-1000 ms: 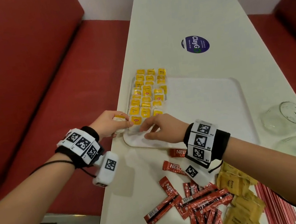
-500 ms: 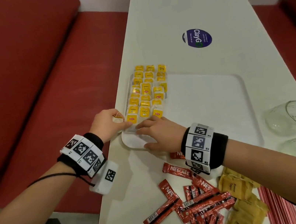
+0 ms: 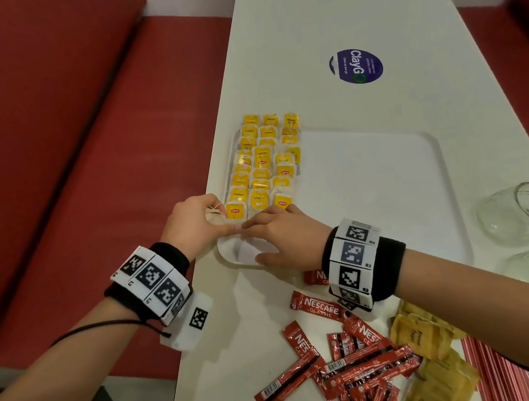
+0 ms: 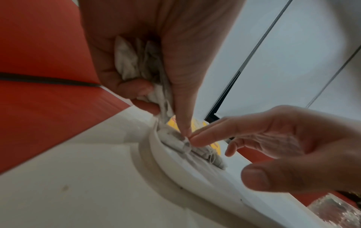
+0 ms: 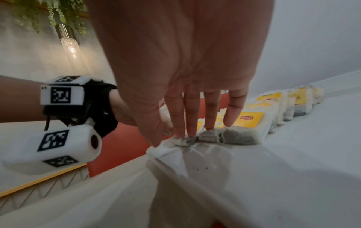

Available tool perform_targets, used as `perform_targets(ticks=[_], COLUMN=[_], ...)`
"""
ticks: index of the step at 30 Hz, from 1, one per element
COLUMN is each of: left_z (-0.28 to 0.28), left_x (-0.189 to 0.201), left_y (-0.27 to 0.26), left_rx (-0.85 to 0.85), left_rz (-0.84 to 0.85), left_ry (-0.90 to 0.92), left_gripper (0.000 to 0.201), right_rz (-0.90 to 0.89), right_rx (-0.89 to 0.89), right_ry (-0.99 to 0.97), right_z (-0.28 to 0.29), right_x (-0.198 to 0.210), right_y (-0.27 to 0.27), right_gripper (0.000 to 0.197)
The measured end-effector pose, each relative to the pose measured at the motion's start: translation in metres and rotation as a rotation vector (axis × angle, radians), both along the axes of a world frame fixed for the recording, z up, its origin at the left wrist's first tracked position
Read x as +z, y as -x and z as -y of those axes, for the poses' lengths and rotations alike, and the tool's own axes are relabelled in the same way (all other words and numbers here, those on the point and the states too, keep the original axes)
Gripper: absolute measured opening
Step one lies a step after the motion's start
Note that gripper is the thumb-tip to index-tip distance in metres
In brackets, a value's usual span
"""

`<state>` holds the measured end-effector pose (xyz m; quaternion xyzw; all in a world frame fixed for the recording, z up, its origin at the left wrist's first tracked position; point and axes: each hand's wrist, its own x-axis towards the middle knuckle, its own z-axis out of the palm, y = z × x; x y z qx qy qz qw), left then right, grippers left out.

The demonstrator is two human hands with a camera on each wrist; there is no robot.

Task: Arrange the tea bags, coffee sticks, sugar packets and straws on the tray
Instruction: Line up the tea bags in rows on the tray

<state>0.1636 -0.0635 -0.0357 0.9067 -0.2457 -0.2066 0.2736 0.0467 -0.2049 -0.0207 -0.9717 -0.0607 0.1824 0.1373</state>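
Several spare tea bags (image 4: 134, 61) bunched in left fingers (image 4: 140, 88) could spill beside the tray (image 3: 391, 180) while right fingers (image 5: 192, 117), straight, press one down

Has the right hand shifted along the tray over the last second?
Yes. The right hand has slid slightly leftward along the near edge of the tray, until its fingertips meet the left hand.
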Motion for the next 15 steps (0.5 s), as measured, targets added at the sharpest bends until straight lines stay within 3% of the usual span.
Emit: perform_targets(ticks=[3,5,8,11,15], left_z=[-0.004,-0.006,0.001,0.008,0.011], left_x=[0.003,0.009,0.022,0.035,0.043], left_y=[0.002,0.009,0.031,0.052,0.073], left_rx=[0.039,0.095,0.253,0.393,0.421], left_rz=[-0.025,-0.135,-0.553,-1.012,-1.301], left_ry=[0.127,0.269,0.512,0.639,0.717], left_gripper=[0.029,0.026,0.032,0.04,0.045], right_rz=[0.044,0.106,0.217,0.285,0.313], right_rx=[-0.056,-0.116,-0.216,-0.346,-0.443], right_ry=[-0.164,-0.295,-0.439,-0.637,-0.715], right_z=[0.004,0.007,0.009,0.006,0.005], right_x=[0.0,0.005,0.019,0.034,0.041], right_y=[0.002,0.007,0.019,0.032,0.047], right_gripper=[0.047,0.04,0.032,0.026,0.03])
